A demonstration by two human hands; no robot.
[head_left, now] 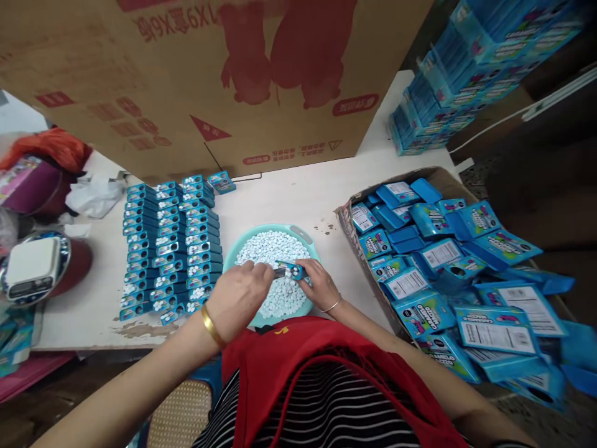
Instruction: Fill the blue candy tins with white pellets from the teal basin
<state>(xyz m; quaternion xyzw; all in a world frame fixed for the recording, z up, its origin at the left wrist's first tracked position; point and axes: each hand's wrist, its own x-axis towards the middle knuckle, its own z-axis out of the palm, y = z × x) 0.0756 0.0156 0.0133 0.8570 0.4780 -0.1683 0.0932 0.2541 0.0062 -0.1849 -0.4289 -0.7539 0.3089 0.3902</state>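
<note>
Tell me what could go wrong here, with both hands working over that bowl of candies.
1. Both hands, left hand and right hand, hold the small blue box over the teal bowl; a loose grip could drop it into the white candies.
2. The left forearm lies close to the rows of filled boxes; a sweep might topple them.
3. Candies may spill past the bowl's rim.

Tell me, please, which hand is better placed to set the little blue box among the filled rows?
Probably the left hand: it touches the blue box over the basin, and the filled rows lie on its side. The right hand sits toward the carton of flat packs.
</note>
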